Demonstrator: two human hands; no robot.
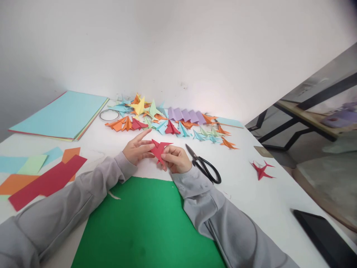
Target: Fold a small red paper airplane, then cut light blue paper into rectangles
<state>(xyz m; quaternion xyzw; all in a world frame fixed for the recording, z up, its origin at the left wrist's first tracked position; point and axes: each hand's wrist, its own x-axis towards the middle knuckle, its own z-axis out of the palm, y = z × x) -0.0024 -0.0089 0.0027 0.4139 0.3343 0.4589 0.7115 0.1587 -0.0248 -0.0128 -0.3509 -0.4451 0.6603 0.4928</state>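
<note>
A small red folded-paper plane (158, 149) is held up between my two hands, just beyond the green sheet. My left hand (138, 148) pinches its left edge with the thumb and lower fingers, while the index finger points outward. On the lower right edge of the plane, my right hand (176, 159) closes with thumb and curled fingers. Black-handled scissors (206, 167) lie just right of my right hand, blades pointing away. Below my wrists a green sheet (147, 223) covers the near part of the white table (242, 193).
Several colourful folded-paper planes (172, 128) lie along the wall, with purple folded pieces (186, 115) among them. Coloured sheets (64, 113), a ring (109, 115) and paper strips (50, 178) are on the left. Rightward lie another red paper plane (261, 171) and a black tablet-like device (323, 234).
</note>
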